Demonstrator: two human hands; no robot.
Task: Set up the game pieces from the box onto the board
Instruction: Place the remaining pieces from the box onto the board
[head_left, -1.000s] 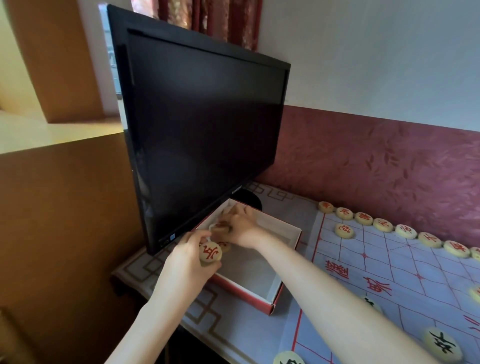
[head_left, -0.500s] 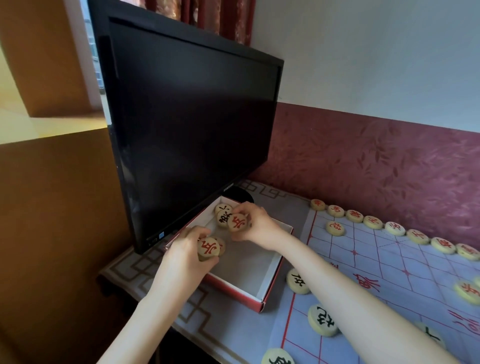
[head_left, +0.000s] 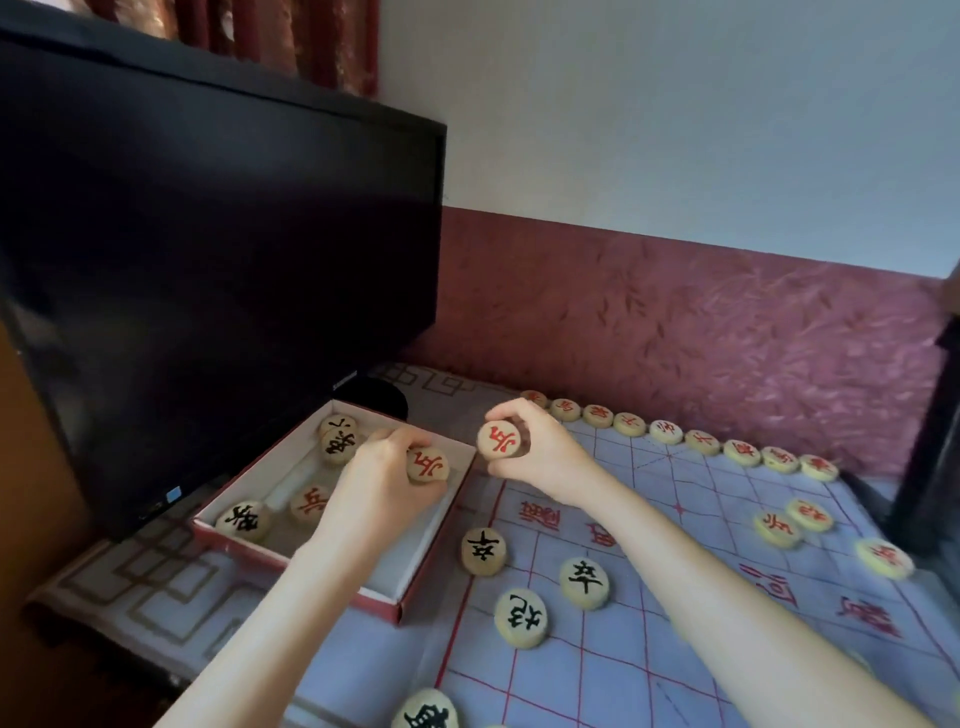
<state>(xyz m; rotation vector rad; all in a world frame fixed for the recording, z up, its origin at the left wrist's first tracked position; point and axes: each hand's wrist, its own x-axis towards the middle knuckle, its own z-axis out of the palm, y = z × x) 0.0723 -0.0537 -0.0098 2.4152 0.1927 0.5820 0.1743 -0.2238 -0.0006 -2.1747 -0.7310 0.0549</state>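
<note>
A red-edged white box (head_left: 249, 550) lies left of the cloth game board (head_left: 701, 597). Several round wooden pieces remain in the box, among them a black-lettered one (head_left: 243, 520) and a red-lettered one (head_left: 310, 503). My left hand (head_left: 382, 486) hovers over the box and grips a red-lettered piece (head_left: 428, 466). My right hand (head_left: 540, 451) is over the board's far left corner and pinches another red-lettered piece (head_left: 500, 440), face towards me. A row of red pieces (head_left: 665, 431) lines the far edge. Black pieces (head_left: 584, 582) stand on the near left.
A large black monitor (head_left: 208, 270) leans over the box from the left, its stand (head_left: 374, 397) just behind the box. A maroon wall (head_left: 727, 332) runs close behind the board. A dark object (head_left: 935, 426) stands at the right edge. The table's front edge (head_left: 93, 618) is near left.
My right hand lifted a red-lettered piece out of the box and carried it right, over the board's corner. My left hand, still holding its piece, shifted right above the box.
</note>
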